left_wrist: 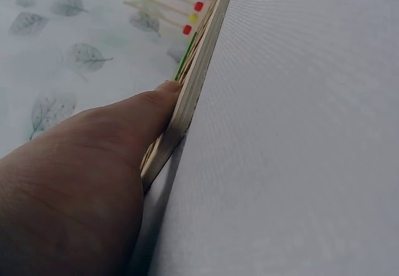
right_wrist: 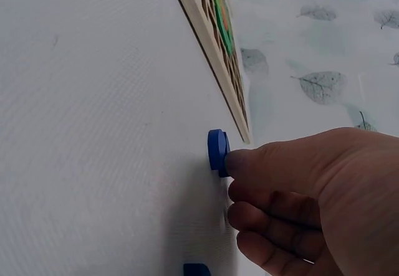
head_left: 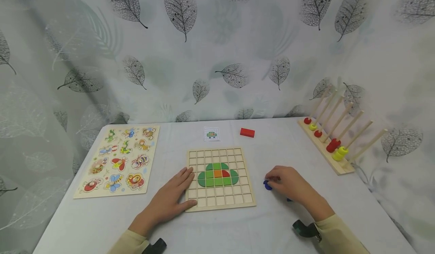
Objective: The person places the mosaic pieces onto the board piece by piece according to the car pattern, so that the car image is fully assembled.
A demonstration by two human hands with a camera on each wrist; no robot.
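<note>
A wooden grid board (head_left: 221, 201) lies on the table, with green, orange and red tiles forming a shape in its middle. My left hand (head_left: 171, 195) rests along its left side, fingers on the edge and thumb across the near corner; the left wrist view shows the thumb (left_wrist: 146, 111) against the rim. To the right of the board, my right hand (head_left: 290, 182) pinches a blue rounded tile (right_wrist: 216, 150) low over the table. Whether one or two tiles are in that pinch, I cannot tell. Another blue tile (right_wrist: 196, 270) lies nearby, partly cut off by the frame.
An insect picture puzzle (head_left: 117, 161) lies at the left. Beyond the board are a small pattern card (head_left: 212, 134) and a red block (head_left: 247, 132). A peg stand (head_left: 326, 146) with red and yellow beads stands at the right. A leaf-patterned curtain (head_left: 217, 50) hangs behind the table.
</note>
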